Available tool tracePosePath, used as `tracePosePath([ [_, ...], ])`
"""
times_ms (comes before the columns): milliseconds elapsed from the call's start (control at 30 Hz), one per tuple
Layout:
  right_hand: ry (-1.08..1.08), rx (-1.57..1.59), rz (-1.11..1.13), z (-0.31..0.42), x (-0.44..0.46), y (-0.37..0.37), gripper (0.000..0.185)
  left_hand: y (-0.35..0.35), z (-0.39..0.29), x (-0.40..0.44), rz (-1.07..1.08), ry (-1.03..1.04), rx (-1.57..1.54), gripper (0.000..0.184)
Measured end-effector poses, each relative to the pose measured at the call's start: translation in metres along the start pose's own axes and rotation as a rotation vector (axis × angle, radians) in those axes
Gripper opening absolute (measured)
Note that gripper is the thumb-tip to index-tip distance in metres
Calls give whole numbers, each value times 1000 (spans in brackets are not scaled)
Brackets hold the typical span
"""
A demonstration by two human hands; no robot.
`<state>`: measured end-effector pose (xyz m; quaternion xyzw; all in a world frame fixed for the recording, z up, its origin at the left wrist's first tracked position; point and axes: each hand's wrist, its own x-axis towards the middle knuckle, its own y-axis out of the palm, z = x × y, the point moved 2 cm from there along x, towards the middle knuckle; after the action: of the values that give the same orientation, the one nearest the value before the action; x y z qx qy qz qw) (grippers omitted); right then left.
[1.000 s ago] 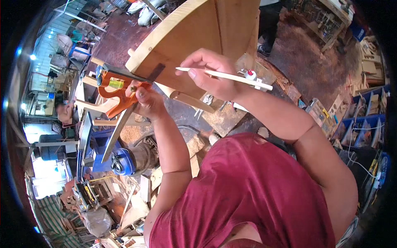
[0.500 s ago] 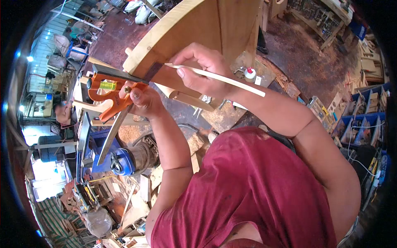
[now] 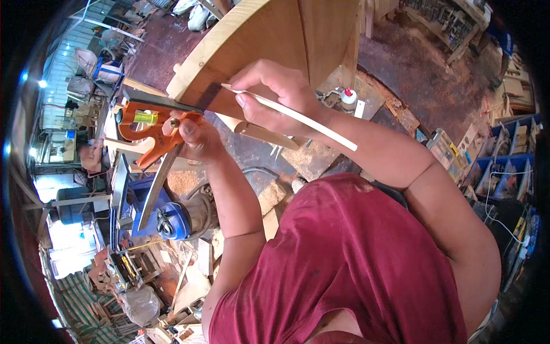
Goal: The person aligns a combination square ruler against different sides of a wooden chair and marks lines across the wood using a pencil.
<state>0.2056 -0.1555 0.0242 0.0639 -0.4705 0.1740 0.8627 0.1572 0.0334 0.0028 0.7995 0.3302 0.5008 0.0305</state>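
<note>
My left hand (image 3: pixel 199 139) grips the orange head of a combination square (image 3: pixel 150 136). A yellow-green level vial shows in the head, and the metal blade runs down to the left. The square's dark edge lies at the lower edge of a large curved wooden piece (image 3: pixel 275 43). Pinched in my right hand (image 3: pixel 278 97) is a long, pale wooden pencil (image 3: pixel 303 119). Its tip points left, close by a dark patch (image 3: pixel 208 96) on the wood; whether it touches the surface I cannot tell.
Below the wood sit a blue-topped shop vacuum (image 3: pixel 173 222) and scattered offcuts. A white bottle with a red cap (image 3: pixel 348 100) stands right of my right hand. Blue bins (image 3: pixel 510 169) line the far right; sawdust covers parts of the floor.
The pencil's tip has shifted slightly left and up, while its rear end has dropped, so it slants more steeply. My left hand keeps its hold on the square.
</note>
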Motion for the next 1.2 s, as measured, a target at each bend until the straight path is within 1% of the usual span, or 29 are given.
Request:
tracePosePath([
  [100, -8, 17, -15, 0, 1, 3, 16, 3, -5, 0, 31, -13, 17, 71],
  [200, -24, 22, -18, 1, 1, 3, 16, 2, -4, -1, -18, 11, 42, 70],
  [267, -34, 12, -12, 0, 1, 3, 17, -1, -2, 0, 21, 19, 73, 71],
  [400, -52, -2, 1, -4, -1, 4, 17, 0, -1, 4, 41, 49, 32, 71],
  [500, -55, -6, -12, 0, 3, 4, 16, -1, 0, 3, 45, 46, 40, 72],
  [567, -58, -6, -25, 2, 4, 4, 15, -5, 1, 2, 10, 16, 20, 73],
  [633, -14, 11, 15, 0, 1, 4, 15, 0, -1, 4, 18, 31, 18, 73],
  [700, -35, -4, 8, -4, -2, 4, 15, 1, -2, 3, 25, 47, 17, 73],
  [800, -65, -6, -12, -2, 1, 5, 15, -3, -2, 2, 28, 28, 10, 74],
  [867, -79, 7, -26, -2, 3, 5, 15, -4, 0, 2, 57, -24, -44, 75],
  [967, -114, 33, -33, -3, 2, 5, 15, 4, -4, 2, 40, 10, -35, 76],
  [1200, -87, 35, -25, -4, 1, 6, 14, -1, -4, 2, 54, -12, 12, 78],
])
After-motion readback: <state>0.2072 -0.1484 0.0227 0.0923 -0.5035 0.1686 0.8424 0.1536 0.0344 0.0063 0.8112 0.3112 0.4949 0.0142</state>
